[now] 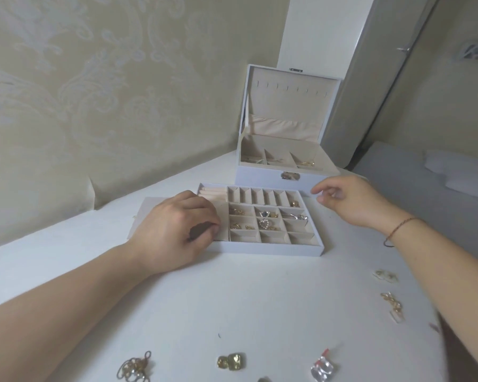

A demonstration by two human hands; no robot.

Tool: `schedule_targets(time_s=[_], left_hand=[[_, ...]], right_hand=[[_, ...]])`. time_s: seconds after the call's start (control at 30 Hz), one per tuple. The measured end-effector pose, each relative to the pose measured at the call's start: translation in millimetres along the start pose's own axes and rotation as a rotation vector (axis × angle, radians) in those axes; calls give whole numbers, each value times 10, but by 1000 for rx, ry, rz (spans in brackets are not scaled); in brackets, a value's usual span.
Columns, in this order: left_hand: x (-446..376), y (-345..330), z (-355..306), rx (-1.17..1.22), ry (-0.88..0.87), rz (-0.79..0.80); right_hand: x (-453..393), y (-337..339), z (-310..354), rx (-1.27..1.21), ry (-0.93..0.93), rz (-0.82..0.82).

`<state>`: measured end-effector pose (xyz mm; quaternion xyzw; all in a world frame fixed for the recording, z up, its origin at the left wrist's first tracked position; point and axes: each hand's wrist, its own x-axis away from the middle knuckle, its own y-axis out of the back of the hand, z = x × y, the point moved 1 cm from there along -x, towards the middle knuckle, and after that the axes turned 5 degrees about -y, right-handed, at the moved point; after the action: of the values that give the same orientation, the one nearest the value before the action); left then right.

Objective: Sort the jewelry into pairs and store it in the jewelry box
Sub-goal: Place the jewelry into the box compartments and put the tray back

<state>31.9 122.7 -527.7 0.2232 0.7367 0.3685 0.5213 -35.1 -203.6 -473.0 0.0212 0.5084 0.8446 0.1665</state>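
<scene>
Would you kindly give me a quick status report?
Left hand resting on tray, right hand hovering empty. Earrings loose on table. Nothing obstructing.

I see a white bench (260, 304) carrying the open jewelry box (284, 176) at the back by the wall, with the divided tray (265, 248) just in front of it. Nearer me lie loose pieces: gold rings (134, 366), square gold earrings (231, 361), clear earrings (322, 368), a gold chain earring (392, 301) and a pale pair (386, 276).

white tray (262, 248), beige lining, gold earrings (231, 361), damask wallpaper (94, 92)
</scene>
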Motion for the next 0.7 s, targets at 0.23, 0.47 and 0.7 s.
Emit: schedule_targets(time_s=[0.23,0.47,0.7], left_hand=[[-8,-2,-26,-9,-31,-14],[-14,4,-44,-15,-40,-17],[-23,0,-64,-28,-45,-19]], right_hand=[[1052,397,-285,216,62,226],[1721,330,-599,292,52,222],[1713,185,-624,162,42,120]])
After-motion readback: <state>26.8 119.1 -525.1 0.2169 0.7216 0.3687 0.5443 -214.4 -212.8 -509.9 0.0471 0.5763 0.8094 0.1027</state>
